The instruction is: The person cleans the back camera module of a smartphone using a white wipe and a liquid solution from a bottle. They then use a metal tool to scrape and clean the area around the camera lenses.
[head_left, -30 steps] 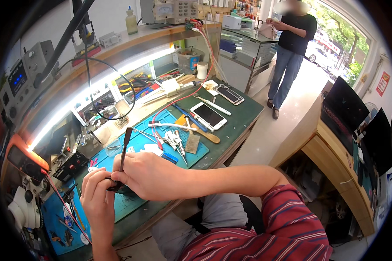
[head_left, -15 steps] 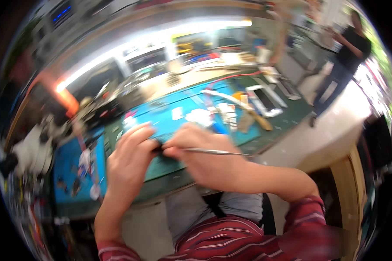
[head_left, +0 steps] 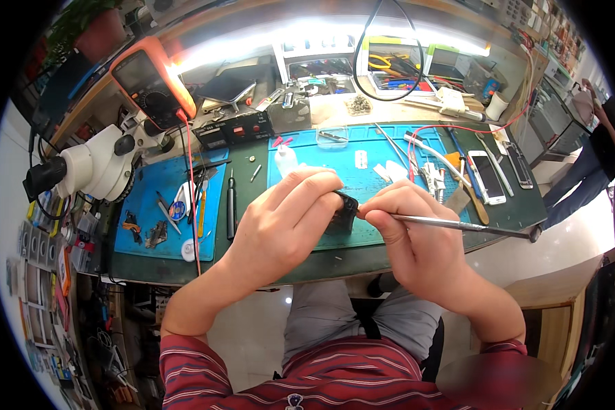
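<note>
Above the front of the blue mat, my left hand (head_left: 285, 217) is closed around a small black part (head_left: 347, 203), with its fingers covering much of it. I cannot make out what kind of part it is. My right hand (head_left: 422, 240) pinches a slim pen-like tool (head_left: 451, 224), silver near my fingers and darker toward its far right end. Its working tip is hidden at my fingertips, which meet the right edge of the black part. Just beyond my left hand stands a small white bottle (head_left: 286, 161).
Blue work mats (head_left: 249, 154) lie on the dark green bench (head_left: 246, 263). A microscope (head_left: 92, 166) and an orange multimeter (head_left: 154, 85) stand at left. White phone (head_left: 487, 178), wooden-handled brush (head_left: 480, 208) and red lead (head_left: 519, 113) lie at right. A person (head_left: 594, 154) stands far right.
The view has steadied and swung, so the bench shows further right and sharper. Both hands still hold the black part and the tool close together.
</note>
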The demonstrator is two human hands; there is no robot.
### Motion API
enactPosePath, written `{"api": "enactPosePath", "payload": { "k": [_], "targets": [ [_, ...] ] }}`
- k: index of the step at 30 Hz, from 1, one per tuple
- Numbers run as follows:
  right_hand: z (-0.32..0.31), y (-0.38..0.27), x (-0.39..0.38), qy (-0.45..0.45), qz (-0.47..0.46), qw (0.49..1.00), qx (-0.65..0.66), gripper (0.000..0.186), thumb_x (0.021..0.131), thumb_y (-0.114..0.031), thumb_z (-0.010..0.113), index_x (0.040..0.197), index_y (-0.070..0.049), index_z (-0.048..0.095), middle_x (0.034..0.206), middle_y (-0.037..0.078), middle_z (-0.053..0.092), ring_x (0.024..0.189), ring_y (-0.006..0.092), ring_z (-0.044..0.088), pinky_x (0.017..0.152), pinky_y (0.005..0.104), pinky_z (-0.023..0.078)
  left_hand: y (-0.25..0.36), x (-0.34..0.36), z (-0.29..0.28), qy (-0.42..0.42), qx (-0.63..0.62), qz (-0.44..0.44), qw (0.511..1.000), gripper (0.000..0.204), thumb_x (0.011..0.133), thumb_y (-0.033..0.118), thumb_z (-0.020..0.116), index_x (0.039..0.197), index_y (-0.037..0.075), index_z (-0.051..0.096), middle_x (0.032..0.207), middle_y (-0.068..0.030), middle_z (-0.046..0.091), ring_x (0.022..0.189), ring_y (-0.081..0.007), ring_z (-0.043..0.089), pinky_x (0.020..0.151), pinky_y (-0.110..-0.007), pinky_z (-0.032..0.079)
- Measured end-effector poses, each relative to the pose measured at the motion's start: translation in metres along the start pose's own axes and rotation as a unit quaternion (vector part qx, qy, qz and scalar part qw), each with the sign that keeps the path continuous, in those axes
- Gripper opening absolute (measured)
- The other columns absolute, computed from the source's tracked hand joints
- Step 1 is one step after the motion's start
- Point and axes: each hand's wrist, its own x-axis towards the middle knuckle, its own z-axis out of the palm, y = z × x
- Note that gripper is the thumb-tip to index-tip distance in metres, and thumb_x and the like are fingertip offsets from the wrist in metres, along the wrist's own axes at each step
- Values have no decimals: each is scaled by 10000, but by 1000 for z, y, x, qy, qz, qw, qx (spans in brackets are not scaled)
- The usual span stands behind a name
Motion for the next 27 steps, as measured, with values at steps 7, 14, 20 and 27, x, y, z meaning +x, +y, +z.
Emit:
{"api": "enactPosePath", "payload": {
  "k": [7,14,20,27],
  "targets": [
    [1,7,4,7,0,1000,-8,74,1017,-51,698,1028,0,645,920,133,663,738,377,652,618,450,501,-3,3,3,-2,10,4,1000,214,777,19,751,974,3,669,1100,-84,660,1022,-252,716,747,-349,616],
    [4,4,3,32,-8,998,-47,84,1039,-57,701,1033,27,704,951,137,723,831,287,692,741,363,550,-8,5,8,11,27,-5,1000,259,763,66,807,984,45,675,1094,-70,679,983,-259,713,738,-363,613],
    [6,16,-1,48,-10,996,-71,120,1072,-91,668,1051,20,707,933,127,721,867,281,710,760,371,554,-7,6,19,20,54,-33,998,242,800,91,816,1001,66,683,1121,-65,683,1007,-268,714,733,-369,614],
    [-4,16,12,3,28,996,-89,252,1121,-175,619,1030,50,688,893,99,727,844,203,783,753,293,599,-12,6,23,18,73,0,997,256,814,87,805,1031,54,671,1116,-73,666,1008,-276,713,749,-371,615]
  ]
}}
